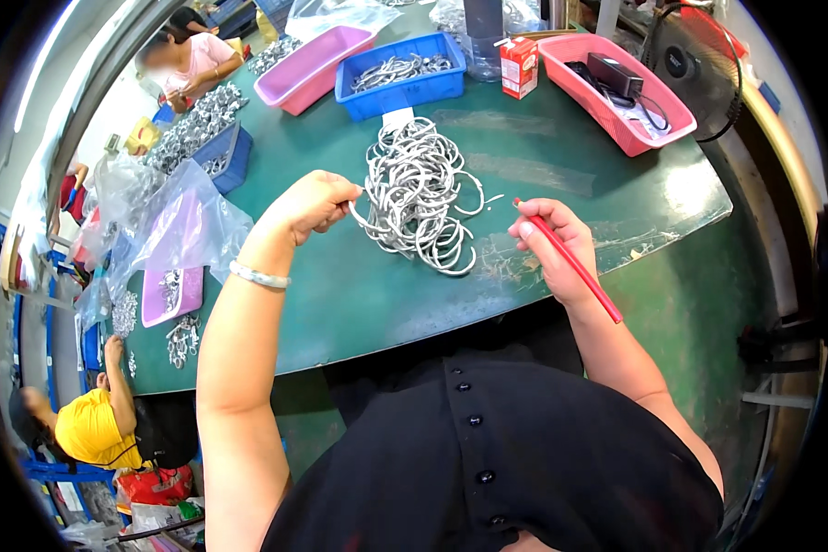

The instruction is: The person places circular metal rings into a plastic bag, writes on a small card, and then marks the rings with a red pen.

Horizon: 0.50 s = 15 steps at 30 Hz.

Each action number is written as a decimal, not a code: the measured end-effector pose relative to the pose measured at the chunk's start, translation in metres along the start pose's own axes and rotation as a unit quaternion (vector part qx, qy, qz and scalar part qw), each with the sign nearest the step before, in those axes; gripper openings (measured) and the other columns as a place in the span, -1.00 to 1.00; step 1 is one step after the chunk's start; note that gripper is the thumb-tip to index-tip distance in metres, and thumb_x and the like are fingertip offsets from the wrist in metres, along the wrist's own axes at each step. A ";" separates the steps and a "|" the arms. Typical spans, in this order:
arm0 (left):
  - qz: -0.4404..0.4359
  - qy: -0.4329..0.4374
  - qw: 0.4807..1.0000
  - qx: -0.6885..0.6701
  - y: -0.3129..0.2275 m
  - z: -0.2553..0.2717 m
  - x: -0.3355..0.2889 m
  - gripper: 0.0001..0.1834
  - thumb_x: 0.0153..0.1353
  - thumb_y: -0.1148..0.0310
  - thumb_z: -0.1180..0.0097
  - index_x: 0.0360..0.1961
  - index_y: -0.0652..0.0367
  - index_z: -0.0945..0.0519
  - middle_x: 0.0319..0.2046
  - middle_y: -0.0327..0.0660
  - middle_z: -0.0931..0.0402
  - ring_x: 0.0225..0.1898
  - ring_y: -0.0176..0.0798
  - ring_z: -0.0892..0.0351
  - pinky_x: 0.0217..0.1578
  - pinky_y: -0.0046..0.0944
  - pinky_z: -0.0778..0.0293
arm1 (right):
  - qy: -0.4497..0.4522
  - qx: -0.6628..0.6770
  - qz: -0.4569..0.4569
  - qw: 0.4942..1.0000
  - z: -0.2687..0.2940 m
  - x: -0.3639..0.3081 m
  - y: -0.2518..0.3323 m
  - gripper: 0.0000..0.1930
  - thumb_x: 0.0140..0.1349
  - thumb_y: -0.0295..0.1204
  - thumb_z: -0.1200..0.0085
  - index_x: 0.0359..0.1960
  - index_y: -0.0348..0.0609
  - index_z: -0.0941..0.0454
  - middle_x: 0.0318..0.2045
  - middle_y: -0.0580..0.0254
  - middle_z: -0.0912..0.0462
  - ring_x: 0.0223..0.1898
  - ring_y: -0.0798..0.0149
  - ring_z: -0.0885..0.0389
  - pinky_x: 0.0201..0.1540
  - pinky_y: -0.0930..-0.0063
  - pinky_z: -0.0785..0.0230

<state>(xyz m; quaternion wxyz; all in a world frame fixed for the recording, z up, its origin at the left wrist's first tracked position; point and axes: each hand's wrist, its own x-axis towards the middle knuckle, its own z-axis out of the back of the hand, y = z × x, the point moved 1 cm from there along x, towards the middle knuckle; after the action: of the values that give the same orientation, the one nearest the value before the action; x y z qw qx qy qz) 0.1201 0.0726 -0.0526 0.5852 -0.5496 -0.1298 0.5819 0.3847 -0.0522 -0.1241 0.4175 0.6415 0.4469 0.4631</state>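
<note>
A heap of grey metal rings [414,189], many of them open curved loops, lies tangled on the green table in front of me. My left hand [320,204] is at the heap's left side, its fingers pinched on the end of one metal ring [362,221] at the edge. Right of the heap, my right hand [561,247] is wrapped round a slim red rod [587,278]. The rod slants from its tip near the thumb and forefinger down past the palm. Between rod tip and heap, small pale bits [494,199] lie on the table.
Behind the heap stand a blue bin [400,103] of metal parts, a pink bin [296,92], a red drink carton [519,68] and a pink basket [607,129] with a black adapter. More bins, plastic bags and metal parts fill the left. Co-workers sit there. A fan [695,69] stands right.
</note>
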 end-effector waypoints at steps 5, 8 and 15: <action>0.071 0.068 0.994 0.044 0.023 -0.005 -0.002 -0.77 0.04 0.31 0.05 -0.70 0.13 -0.35 -0.86 -0.40 -0.08 -0.83 -0.51 0.07 -0.79 -0.44 0.18 | 0.020 -0.005 -0.006 1.000 -0.003 -0.001 0.000 -0.83 0.12 -0.57 0.06 -0.22 -0.29 -0.41 -0.43 0.28 -0.52 -0.39 0.51 -0.47 -0.34 0.67 -0.32; 0.029 0.109 0.993 -0.018 0.022 0.004 -0.007 -0.76 0.06 0.31 0.07 -0.69 0.14 -0.35 -0.87 -0.39 -0.09 -0.83 -0.51 0.07 -0.79 -0.46 0.17 | 0.032 -0.006 -0.010 0.999 -0.005 0.000 0.000 -0.82 0.12 -0.57 0.06 -0.22 -0.30 -0.40 -0.43 0.28 -0.52 -0.38 0.50 -0.48 -0.33 0.67 -0.32; 0.001 0.092 0.992 0.082 -0.010 0.004 0.003 -0.74 0.00 0.34 0.06 -0.76 0.13 -0.31 -0.85 -0.40 -0.07 -0.83 -0.51 0.06 -0.79 -0.44 0.18 | 0.030 -0.019 -0.004 0.999 -0.006 -0.001 0.002 -0.82 0.11 -0.56 0.06 -0.22 -0.29 -0.41 -0.43 0.28 -0.52 -0.40 0.51 -0.47 -0.34 0.67 -0.32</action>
<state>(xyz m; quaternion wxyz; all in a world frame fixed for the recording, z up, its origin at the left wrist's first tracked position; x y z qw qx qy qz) 0.1232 0.0798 -0.0448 0.6370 -0.5510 -0.0269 0.5384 0.3795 -0.0532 -0.1210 0.4181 0.6177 0.4528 0.4885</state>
